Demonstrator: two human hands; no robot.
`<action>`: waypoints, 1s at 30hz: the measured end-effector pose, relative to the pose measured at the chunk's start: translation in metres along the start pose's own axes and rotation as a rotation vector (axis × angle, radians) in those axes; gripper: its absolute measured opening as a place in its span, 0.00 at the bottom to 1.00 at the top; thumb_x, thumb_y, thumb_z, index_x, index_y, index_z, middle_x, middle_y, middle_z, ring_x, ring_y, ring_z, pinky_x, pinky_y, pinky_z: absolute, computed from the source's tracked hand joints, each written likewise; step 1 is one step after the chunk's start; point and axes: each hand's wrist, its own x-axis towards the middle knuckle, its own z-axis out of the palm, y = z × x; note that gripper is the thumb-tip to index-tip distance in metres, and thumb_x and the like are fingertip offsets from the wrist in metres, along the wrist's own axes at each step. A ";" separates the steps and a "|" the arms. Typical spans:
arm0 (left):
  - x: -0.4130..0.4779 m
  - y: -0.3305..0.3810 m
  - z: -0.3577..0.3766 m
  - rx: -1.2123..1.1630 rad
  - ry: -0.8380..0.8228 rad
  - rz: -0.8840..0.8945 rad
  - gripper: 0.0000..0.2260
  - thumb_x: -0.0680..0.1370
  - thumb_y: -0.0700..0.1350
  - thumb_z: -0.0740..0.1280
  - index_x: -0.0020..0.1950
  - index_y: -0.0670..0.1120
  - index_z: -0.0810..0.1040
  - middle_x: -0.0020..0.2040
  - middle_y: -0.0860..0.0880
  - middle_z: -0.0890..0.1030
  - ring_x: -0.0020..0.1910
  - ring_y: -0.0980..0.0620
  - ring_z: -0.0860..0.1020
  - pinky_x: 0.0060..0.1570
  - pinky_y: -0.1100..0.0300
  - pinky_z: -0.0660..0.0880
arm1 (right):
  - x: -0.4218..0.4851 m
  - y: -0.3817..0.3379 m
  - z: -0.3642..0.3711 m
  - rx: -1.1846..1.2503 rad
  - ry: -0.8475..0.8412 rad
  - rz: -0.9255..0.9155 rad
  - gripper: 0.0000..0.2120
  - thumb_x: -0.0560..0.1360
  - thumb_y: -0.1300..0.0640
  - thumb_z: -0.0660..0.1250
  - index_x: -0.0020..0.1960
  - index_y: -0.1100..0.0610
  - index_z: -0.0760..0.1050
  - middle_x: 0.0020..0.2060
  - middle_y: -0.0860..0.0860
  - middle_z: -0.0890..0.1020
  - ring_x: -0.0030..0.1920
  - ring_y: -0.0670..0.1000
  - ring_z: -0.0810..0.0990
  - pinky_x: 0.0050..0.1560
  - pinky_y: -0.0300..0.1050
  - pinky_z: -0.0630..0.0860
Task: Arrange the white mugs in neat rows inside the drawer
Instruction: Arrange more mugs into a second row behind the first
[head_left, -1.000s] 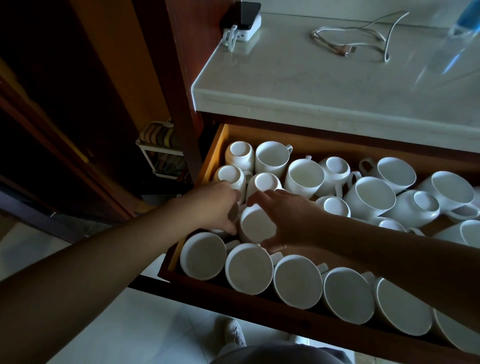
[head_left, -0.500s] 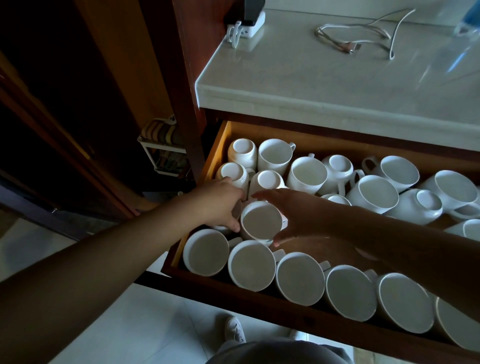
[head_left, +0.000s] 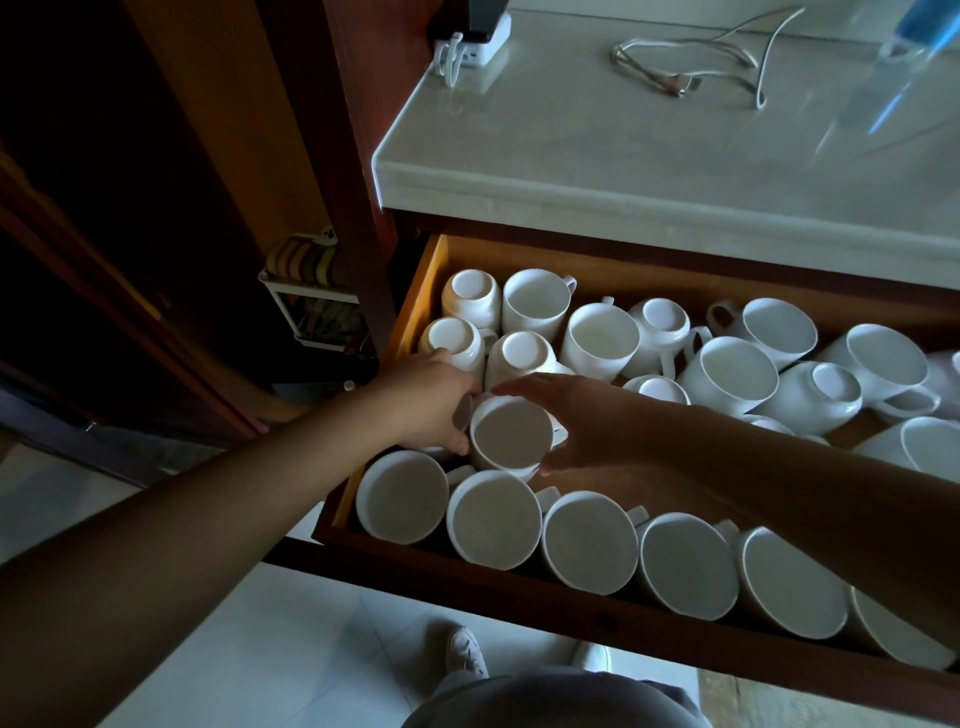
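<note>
An open wooden drawer (head_left: 415, 291) holds many white mugs. Several stand mouth up in a row (head_left: 587, 548) along the front wall. Behind that row, one white mug (head_left: 511, 434) stands mouth up between my hands. My right hand (head_left: 587, 421) curls round its right side, forefinger over the far rim and thumb at the near rim. My left hand (head_left: 428, 402) curls over a second mug (head_left: 462, 411) just left of it, mostly hidden under the palm. Further back lie jumbled mugs (head_left: 727, 374), some upside down.
A pale stone counter (head_left: 623, 156) overhangs the drawer, with a white cable (head_left: 691, 73), a charger block (head_left: 478, 36) and a blurred clear bottle (head_left: 893, 57). A dark wooden cabinet post (head_left: 353, 182) and a small white rack (head_left: 311, 296) stand left. My shoes (head_left: 467, 654) are below.
My right hand has slid from on top of the mug to its right side, leaving the mug's mouth in view. My left hand stays on the mug next to it.
</note>
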 end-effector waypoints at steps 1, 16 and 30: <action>0.000 0.000 0.000 0.003 0.003 0.001 0.28 0.70 0.57 0.75 0.67 0.52 0.73 0.61 0.46 0.70 0.60 0.45 0.72 0.56 0.52 0.74 | 0.000 0.000 0.001 0.007 0.004 0.004 0.42 0.65 0.53 0.79 0.74 0.50 0.62 0.65 0.48 0.75 0.61 0.47 0.75 0.56 0.38 0.71; -0.009 0.048 -0.023 0.066 0.261 0.065 0.18 0.70 0.51 0.72 0.57 0.48 0.75 0.54 0.48 0.75 0.57 0.46 0.74 0.52 0.51 0.74 | -0.078 0.033 -0.050 0.112 0.214 0.292 0.23 0.71 0.53 0.74 0.64 0.47 0.72 0.52 0.38 0.78 0.50 0.38 0.78 0.49 0.30 0.74; 0.090 0.191 0.007 0.336 0.154 0.200 0.25 0.71 0.52 0.73 0.64 0.48 0.70 0.64 0.44 0.69 0.64 0.40 0.66 0.58 0.49 0.69 | -0.157 0.085 -0.032 -0.580 -0.031 0.431 0.32 0.71 0.41 0.68 0.70 0.53 0.64 0.62 0.54 0.70 0.57 0.58 0.76 0.48 0.50 0.74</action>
